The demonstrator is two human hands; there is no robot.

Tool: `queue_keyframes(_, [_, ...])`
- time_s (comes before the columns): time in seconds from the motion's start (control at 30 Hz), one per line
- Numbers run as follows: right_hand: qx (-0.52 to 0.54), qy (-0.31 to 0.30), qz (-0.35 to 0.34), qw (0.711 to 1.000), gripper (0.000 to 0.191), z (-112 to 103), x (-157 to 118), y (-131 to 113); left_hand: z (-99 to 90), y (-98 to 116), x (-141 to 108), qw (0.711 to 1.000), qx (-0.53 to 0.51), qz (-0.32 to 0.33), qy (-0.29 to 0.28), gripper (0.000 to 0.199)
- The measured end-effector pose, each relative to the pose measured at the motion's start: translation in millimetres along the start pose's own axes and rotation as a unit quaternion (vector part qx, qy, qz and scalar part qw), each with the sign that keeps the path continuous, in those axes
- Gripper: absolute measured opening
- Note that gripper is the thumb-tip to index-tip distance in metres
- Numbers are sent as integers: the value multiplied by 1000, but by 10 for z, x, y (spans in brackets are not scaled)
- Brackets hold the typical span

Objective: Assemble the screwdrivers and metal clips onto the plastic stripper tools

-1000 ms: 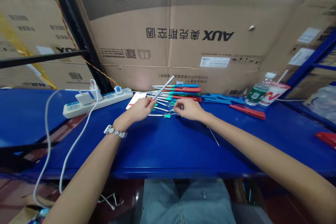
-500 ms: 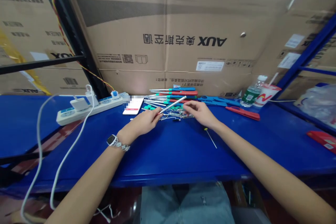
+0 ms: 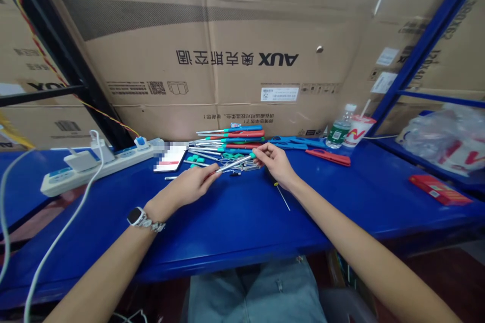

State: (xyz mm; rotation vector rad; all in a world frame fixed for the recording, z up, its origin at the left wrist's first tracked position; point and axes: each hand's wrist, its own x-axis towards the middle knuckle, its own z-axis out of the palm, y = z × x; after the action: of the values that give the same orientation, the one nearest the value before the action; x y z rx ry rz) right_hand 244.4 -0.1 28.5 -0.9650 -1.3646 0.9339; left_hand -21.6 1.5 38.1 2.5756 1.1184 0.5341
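My left hand (image 3: 195, 181) is closed around one end of a slim silver rod (image 3: 235, 162), held at a slant above the blue table. At the rod's other end, a small green piece (image 3: 252, 155) sits between the pinched fingertips of my right hand (image 3: 276, 161). Behind and below my hands lie a row of tools with red and blue handles (image 3: 246, 134) and a tangle of thin wires and small parts. A thin screwdriver with a yellow end (image 3: 282, 197) rests on the table just in front of my right hand.
A phone (image 3: 171, 156) and a white power strip (image 3: 102, 164) with cables lie at the left. Towards the right are blue tools (image 3: 291, 142), a red-handled tool (image 3: 328, 157), a bottle (image 3: 339, 128), a cup (image 3: 358, 131) and a red box (image 3: 439, 189). Cardboard stands behind.
My right hand has come to the far end of the rod, where a green piece now shows. The view has turned to the right.
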Motion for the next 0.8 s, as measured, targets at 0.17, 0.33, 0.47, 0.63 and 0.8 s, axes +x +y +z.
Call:
queue_keyframes(0.17, [-10, -40, 13, 999, 47, 49, -43, -19, -7, 87, 14, 1000, -10, 7, -18, 33])
queue_keyframes(0.33, [36, -38, 62, 997, 48, 210, -64, -5, 42, 88, 43, 1000, -7, 7, -2, 33])
queue_keyframes(0.47, [103, -22, 95, 990, 43, 330, -100, 30, 112, 98, 79, 1000, 9, -14, 12, 20])
queue_keyframes(0.63, [87, -57, 75, 992, 40, 492, -155, 25, 142, 210, 111, 999, 28, -37, 25, 10])
queue_keyframes(0.8, [76, -78, 66, 992, 41, 568, -144, -5, 113, 295, 107, 999, -14, -20, 33, 42])
